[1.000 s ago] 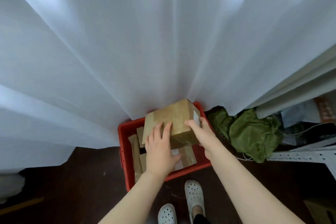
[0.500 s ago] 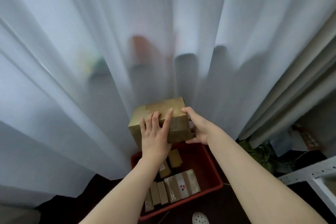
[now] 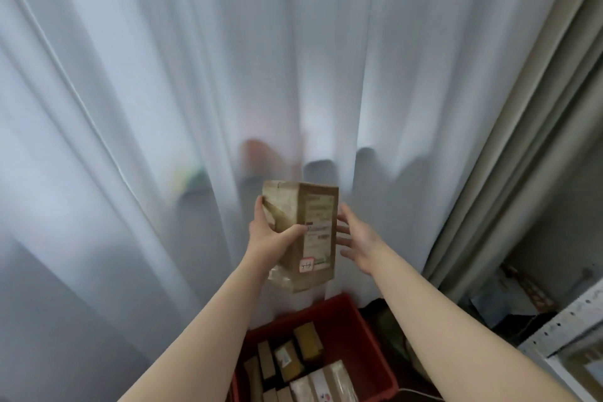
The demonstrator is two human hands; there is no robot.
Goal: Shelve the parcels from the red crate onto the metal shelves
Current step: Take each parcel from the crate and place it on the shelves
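Note:
A brown cardboard parcel (image 3: 310, 232) with a white shipping label and a small red-edged sticker is held upright in front of the white curtain. My left hand (image 3: 270, 235) grips its left side, thumb across the front. My right hand (image 3: 357, 243) is beside the parcel's right edge with fingers spread; whether it touches the box is unclear. Below them the red crate (image 3: 368, 333) sits on the floor with several smaller brown parcels (image 3: 295, 357) inside. A corner of the perforated metal shelf (image 3: 561, 325) shows at the lower right.
A sheer white curtain (image 3: 195, 91) fills the view ahead, with blurred shapes behind it. A heavier beige curtain (image 3: 522, 147) hangs at the right. Green cloth (image 3: 386, 323) lies beside the crate, and clutter sits under the shelf.
The parcel has been lifted out of the crate and turned upright, label facing me. My right hand has come off its side and opened. The view has tilted upward.

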